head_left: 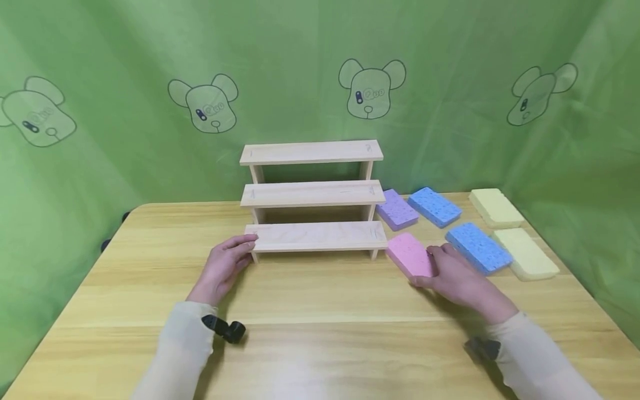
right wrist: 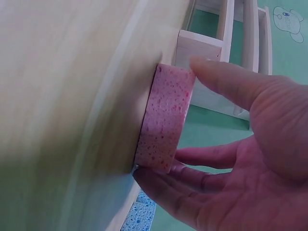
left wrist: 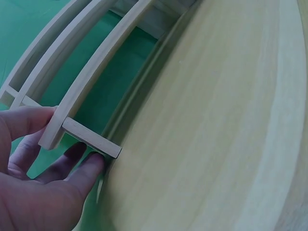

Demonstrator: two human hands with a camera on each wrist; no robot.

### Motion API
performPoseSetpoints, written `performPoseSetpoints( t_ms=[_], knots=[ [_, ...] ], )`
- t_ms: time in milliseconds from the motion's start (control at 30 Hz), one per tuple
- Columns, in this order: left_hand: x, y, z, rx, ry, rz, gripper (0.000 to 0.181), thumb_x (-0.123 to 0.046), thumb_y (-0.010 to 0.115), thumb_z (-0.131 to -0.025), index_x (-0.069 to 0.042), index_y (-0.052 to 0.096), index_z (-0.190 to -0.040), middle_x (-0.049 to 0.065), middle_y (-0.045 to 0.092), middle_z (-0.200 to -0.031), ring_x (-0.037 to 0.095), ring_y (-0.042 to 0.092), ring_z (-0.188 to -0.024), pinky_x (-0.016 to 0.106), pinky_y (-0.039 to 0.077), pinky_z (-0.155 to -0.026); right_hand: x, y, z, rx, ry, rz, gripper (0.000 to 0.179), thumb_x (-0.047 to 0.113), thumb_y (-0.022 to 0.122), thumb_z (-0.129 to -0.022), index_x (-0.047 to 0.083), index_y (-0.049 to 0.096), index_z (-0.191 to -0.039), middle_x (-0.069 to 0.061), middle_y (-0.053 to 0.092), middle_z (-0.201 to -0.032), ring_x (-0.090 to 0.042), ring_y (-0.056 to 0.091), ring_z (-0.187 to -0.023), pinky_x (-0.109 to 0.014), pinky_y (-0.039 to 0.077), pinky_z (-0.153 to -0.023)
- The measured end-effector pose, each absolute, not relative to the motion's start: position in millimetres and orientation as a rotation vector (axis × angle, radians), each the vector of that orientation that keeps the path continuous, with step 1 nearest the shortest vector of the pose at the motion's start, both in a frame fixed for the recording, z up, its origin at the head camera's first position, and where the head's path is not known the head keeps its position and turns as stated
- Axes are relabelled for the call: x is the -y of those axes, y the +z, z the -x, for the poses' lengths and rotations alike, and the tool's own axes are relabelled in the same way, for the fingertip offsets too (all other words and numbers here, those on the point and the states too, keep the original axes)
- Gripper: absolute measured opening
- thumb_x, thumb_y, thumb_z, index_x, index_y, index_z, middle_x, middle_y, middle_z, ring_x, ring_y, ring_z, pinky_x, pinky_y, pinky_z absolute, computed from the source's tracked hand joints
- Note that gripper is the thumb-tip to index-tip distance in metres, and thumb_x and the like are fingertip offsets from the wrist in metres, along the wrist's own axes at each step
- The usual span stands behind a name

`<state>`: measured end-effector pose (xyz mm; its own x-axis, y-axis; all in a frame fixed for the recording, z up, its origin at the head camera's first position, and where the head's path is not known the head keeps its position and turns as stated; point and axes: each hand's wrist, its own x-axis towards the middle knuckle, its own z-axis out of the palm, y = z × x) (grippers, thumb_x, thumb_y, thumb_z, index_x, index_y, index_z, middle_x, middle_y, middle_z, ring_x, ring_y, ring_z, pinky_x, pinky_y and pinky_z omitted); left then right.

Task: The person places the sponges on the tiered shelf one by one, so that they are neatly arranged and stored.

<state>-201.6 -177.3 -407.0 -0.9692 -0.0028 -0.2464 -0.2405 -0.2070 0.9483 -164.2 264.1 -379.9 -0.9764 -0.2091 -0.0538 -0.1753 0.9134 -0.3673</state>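
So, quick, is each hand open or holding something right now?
Left hand: closed, gripping the three-step wooden stand at its lower left end.
Right hand: closed, holding the pink sponge by its edges.

The wooden table carries a three-tier stand and, to its right, six coloured sponges.

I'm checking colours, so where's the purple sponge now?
In the head view, the purple sponge lies right of the wooden shelf, between it and a blue sponge, behind the pink sponge.
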Motion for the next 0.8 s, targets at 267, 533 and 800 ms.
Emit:
performPoseSetpoints(
  t_ms=[267,533,800],
  knots=[
    [175.3,-410.7,200.2,-1.807,2.346,0.269,0.036,-0.002,0.058,-0.097,0.006,0.055,-0.132,0.012,0.046,-0.145,0.026,0.046,-0.129,0.034,0.044,-0.107,-266.9,-379.3,163.7,-2.981,-0.543,0.307,0.084,0.040,0.082,-0.078,-0.017,0.047,-0.129,-0.023,0.051,-0.104,-0.033,0.052,-0.088,-0.048,0.053,-0.073],
    [177.9,-410.7,200.9,-1.804,2.341,0.262,0.034,-0.003,0.060,-0.097,0.003,0.059,-0.131,0.012,0.045,-0.145,0.026,0.048,-0.128,0.034,0.045,-0.106,-270.6,-379.9,163.4,-3.002,-0.546,0.313,0.083,0.038,0.081,-0.079,-0.018,0.045,-0.130,-0.031,0.050,-0.112,-0.041,0.053,-0.097,-0.056,0.052,-0.080],
    [183.2,-413.0,202.2,-1.759,2.364,0.227,0.029,0.001,0.059,-0.096,0.001,0.064,-0.125,0.013,0.044,-0.146,0.027,0.051,-0.124,0.037,0.045,-0.106,-275.3,-376.2,166.3,-3.003,-0.657,0.296,0.085,0.033,0.080,-0.081,-0.021,0.039,-0.133,-0.039,0.042,-0.125,-0.052,0.044,-0.114,-0.066,0.042,-0.096]
  ],
)
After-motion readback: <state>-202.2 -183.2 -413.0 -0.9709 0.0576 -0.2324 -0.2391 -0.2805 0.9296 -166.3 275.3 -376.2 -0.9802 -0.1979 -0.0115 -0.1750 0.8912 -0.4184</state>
